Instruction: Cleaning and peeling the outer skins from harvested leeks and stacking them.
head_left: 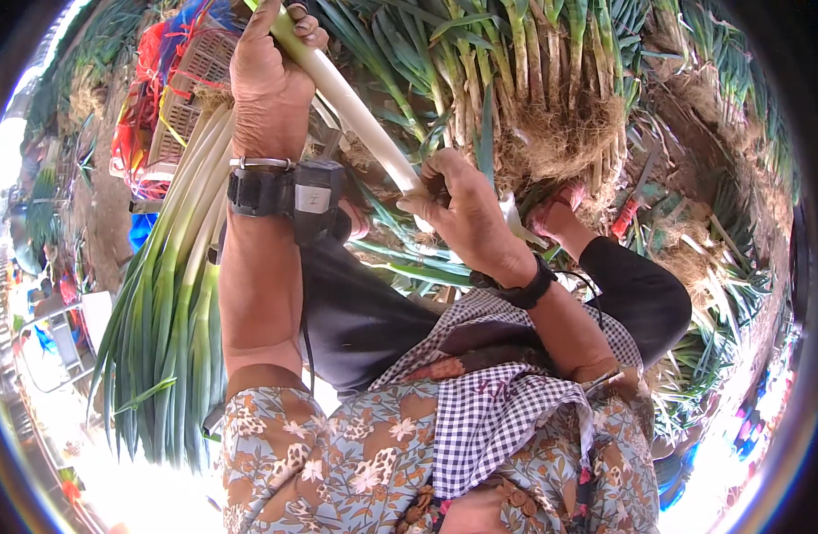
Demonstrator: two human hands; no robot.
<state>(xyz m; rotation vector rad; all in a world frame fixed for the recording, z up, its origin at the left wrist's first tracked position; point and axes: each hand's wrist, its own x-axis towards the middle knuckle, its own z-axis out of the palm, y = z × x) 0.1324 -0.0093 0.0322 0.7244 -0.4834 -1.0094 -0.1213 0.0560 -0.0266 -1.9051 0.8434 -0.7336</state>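
A long green onion (360, 111) runs slantwise across the top middle, its green part at upper left and its smooth white stem pointing down to the right. Around the greener part my left hand (271, 84) is closed, with the fingers partly cut off by the upper picture edge. At the lower white end, my right hand (471, 214) pinches the stem between thumb and fingers. A bundle of clean-stemmed green onions (182, 258) lies left of my left forearm. Beyond my right hand stand soil-stained green onions (533, 62) with shaggy roots (569, 138).
A tan plastic crate (191, 102) with red ties (146, 116) stands at upper left. To the right, a red-handled knife (624, 216) lies near my foot (558, 209). More rooted green onions (693, 254) lie at far right. A metal-framed seat (62, 347) is at far left.
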